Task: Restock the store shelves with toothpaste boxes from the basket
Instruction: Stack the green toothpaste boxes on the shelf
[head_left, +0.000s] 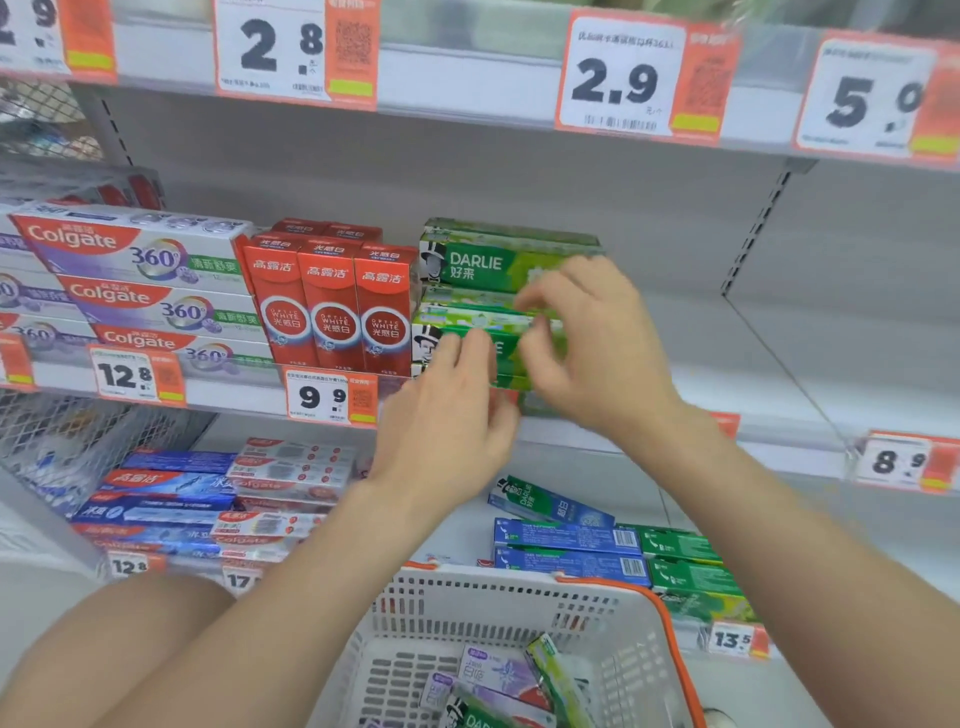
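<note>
Left hand and right hand outstretched, close together.

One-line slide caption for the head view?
Left hand and right hand touch green Darlie boxes on a shelf above the basket.

Price tags, white with an orange QR strip; top row: 2.8 tag, 2.9 tag, 5.0 tag, plus a cut-off tag at far left; middle row: 12.8 tag, 9.9 tag, 8.9 tag; orange tag corner between 9.9 and 8.9, number hidden; bottom row: lower 12.8 tag, 17 tag partly hidden, 13.5 tag; wire mesh divider at left; upper mesh patch, contents blurred; slotted upright on grey back panel; second slotted strip upper left.
</note>
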